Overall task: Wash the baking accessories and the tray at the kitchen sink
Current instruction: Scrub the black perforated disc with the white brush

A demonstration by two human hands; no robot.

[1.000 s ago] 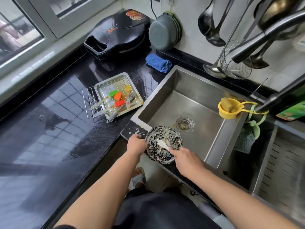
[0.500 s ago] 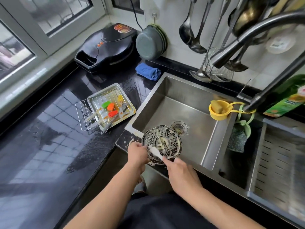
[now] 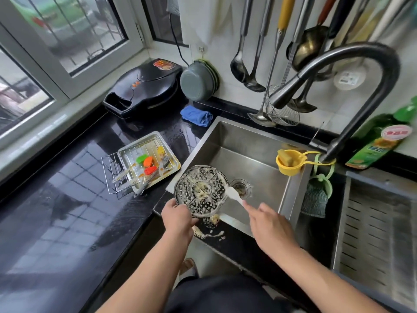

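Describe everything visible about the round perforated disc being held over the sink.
The round dark perforated disc looks like metal, split by pale ribs into wedge sections around a central hub. Batter-like cream residue coats its rim, ribs and hub. It is held tilted, face up toward the camera, above the near left corner of the stainless steel sink. The left hand grips its lower left edge. The white spatula held in the right hand meets its right rim. Drips lie on the black counter edge below.

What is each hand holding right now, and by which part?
Left hand grips the round perforated plate at its near-left rim. Right hand pinches the white spatula by its handle.
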